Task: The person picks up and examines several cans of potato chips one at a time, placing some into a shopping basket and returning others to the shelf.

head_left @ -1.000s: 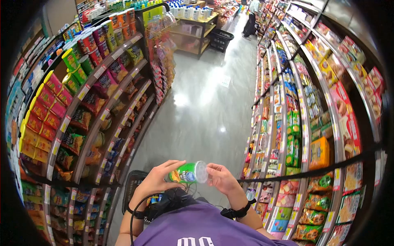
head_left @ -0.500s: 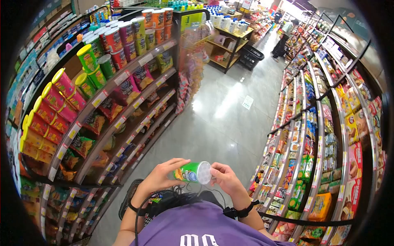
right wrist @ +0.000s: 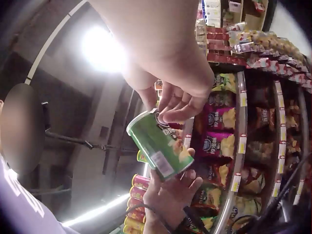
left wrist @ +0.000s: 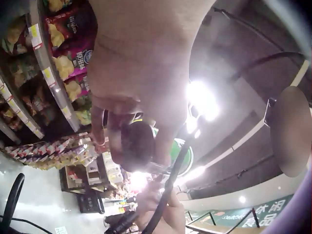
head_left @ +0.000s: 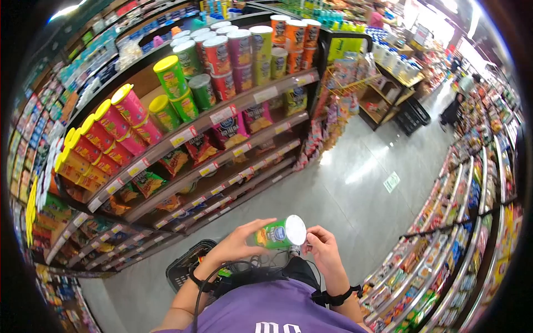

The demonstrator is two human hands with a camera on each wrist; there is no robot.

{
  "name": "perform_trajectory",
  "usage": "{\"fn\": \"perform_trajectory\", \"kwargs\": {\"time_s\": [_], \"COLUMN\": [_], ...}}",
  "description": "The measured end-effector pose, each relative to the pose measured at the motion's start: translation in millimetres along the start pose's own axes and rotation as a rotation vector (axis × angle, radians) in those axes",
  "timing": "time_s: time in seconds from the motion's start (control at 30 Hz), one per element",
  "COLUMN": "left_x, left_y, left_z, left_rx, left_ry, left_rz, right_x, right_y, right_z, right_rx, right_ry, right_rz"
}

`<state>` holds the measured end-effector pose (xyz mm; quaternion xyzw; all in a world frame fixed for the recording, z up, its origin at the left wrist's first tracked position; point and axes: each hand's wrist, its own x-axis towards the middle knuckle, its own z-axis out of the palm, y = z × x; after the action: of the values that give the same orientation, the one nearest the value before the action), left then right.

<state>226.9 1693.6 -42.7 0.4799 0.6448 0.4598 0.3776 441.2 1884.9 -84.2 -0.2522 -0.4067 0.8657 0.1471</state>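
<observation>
A green potato chip can (head_left: 271,236) with a white lid (head_left: 296,230) lies tilted in front of the purple shirt. My left hand (head_left: 240,243) grips its lower end, with the lid pointing right. At the lid's right edge, my right hand (head_left: 325,252) has its thumb and finger pinched together at the rim. The right wrist view shows the can's green side (right wrist: 158,146) with a pale label, the right fingers (right wrist: 178,109) curled at the lid end and the left hand (right wrist: 168,202) at the base. In the left wrist view, the left hand (left wrist: 144,63) hides most of the can.
A black shopping basket (head_left: 176,273) sits on the floor by my left arm. Chip cans (head_left: 219,55) and chip bags (head_left: 230,130) fill the shelf ahead on the left. Another snack shelf (head_left: 438,244) lines the right. Cables hang from both wrists; a person (head_left: 452,111) is far down the aisle.
The view has turned left towards the shelf of chip cans. Both hands and the can have shifted right in the view, the right hand staying at the lid's edge.
</observation>
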Motion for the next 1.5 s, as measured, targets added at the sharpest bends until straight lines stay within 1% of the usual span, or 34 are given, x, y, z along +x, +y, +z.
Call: {"fn": "perform_trajectory", "kwargs": {"time_s": [0.07,0.13,0.17,0.2,0.23,0.27,0.33,0.4,0.43,0.47,0.53,0.57,0.7,0.8,0.83,0.9,0.93,1.0,1.03,1.07,1.1,1.13,1.2,1.23,1.33,1.37,1.47,1.5], "left_x": [18,34,46,58,69,80,101,117,125,133,145,152,174,191,195,200,203,205,207,207,205,203,202,208,200,194,200,202], "left_y": [2,-19,-20,-19,-15,-10,-7,-10,-3,-6,-5,-7,18,27,22,8,3,-7,-10,-11,-5,-7,-9,6,-1,5,-8,-9], "left_z": [-3,-2,-3,-4,-3,-3,-3,3,6,9,15,17,6,-26,-32,-53,-63,-83,-90,-98,-112,-124,-149,-156,-191,-200,-213,-215], "left_rx": [-0.109,-0.355,-0.482,-0.539,-0.602,-0.667,-0.547,-0.44,-0.464,-0.504,-0.503,-0.543,-0.307,-0.026,-0.047,0.025,0.057,0.012,-0.148,-0.307,-0.394,-0.355,-0.265,-0.29,0.286,0.548,0.61,0.654], "left_ry": [0.052,0.079,0.076,0.065,0.043,0.016,-0.043,-0.076,-0.064,-0.074,0.003,0.037,0.233,0.252,0.32,0.419,0.47,0.607,0.701,0.793,0.826,0.892,1.035,1.166,1.332,1.335,1.46,1.473], "left_rz": [-0.091,-0.092,-0.083,-0.087,-0.093,-0.101,-0.122,-0.123,-0.14,-0.124,-0.068,-0.069,-0.213,-0.015,0.008,0.072,0.108,0.108,0.132,0.155,0.139,0.158,0.194,0.253,0.324,0.277,0.325,0.292], "right_x": [28,55,65,74,84,93,109,129,135,140,153,155,179,206,215,235,243,257,264,278,291,303,325,337,367,375,391,393], "right_y": [-24,-51,-67,-81,-93,-105,-128,-142,-147,-151,-158,-164,-175,-176,-176,-173,-174,-179,-183,-185,-186,-185,-178,-174,-164,-161,-150,-151], "right_z": [-5,-6,-4,-6,-14,-18,-23,-39,-47,-51,-54,-52,-37,-23,-19,-8,-1,18,29,34,34,35,43,45,62,68,84,90], "right_rx": [-0.099,-0.149,-0.153,-0.159,-0.141,-0.162,-0.21,-0.318,-0.369,-0.354,-0.326,-0.335,-0.437,-0.498,-0.494,-0.457,-0.412,-0.33,-0.319,-0.377,-0.43,-0.477,-0.475,-0.475,-0.439,-0.413,-0.358,-0.343], "right_ry": [-0.074,-0.164,-0.206,-0.233,-0.304,-0.366,-0.482,-0.536,-0.562,-0.56,-0.574,-0.552,-0.546,-0.58,-0.595,-0.617,-0.595,-0.554,-0.566,-0.6,-0.636,-0.676,-0.666,-0.668,-0.682,-0.684,-0.703,-0.709], "right_rz": [-0.044,-0.121,-0.173,-0.228,-0.186,-0.188,-0.189,-0.21,-0.209,-0.223,-0.252,-0.235,-0.232,-0.257,-0.279,-0.329,-0.267,-0.145,-0.137,-0.116,-0.089,-0.056,-0.037,-0.031,-0.045,-0.038,-0.028,-0.008]}}
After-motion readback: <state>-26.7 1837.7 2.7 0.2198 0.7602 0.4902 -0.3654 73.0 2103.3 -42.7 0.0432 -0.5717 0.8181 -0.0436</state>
